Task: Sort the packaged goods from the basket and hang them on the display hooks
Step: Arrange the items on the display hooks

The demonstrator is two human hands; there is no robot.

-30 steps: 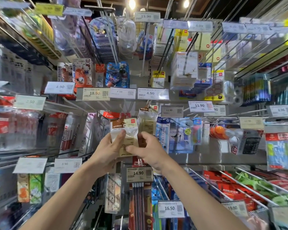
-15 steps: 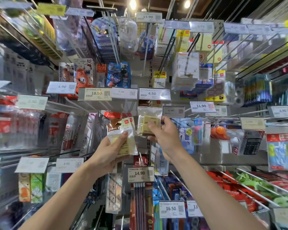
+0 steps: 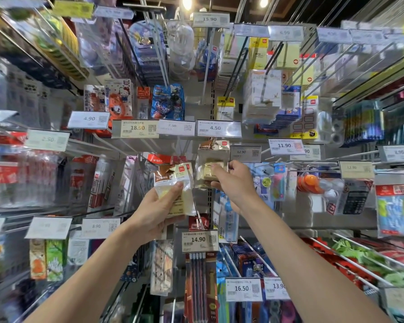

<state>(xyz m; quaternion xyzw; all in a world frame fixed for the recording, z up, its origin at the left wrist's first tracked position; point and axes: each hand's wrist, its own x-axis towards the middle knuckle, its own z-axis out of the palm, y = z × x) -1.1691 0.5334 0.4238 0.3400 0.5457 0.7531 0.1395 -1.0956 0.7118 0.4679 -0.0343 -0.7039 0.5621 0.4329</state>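
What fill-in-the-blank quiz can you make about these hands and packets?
The right hand holds one packet just under the price tag reading ____.
The left hand holds spare packets to the ____ of that one.
The lower tag, beneath both hands, reads ____.
Missing: 4.50; left; 14.90.

Two hands: one left hand, one right hand. The right hand holds one clear packet. The left hand holds a fanned bunch of packets, at least two, though overlap hides the exact number. Four price tags sit in the row just above the hands. Two ceiling lights shine at the display rack's top edge. One black calculator hangs near its right edge.
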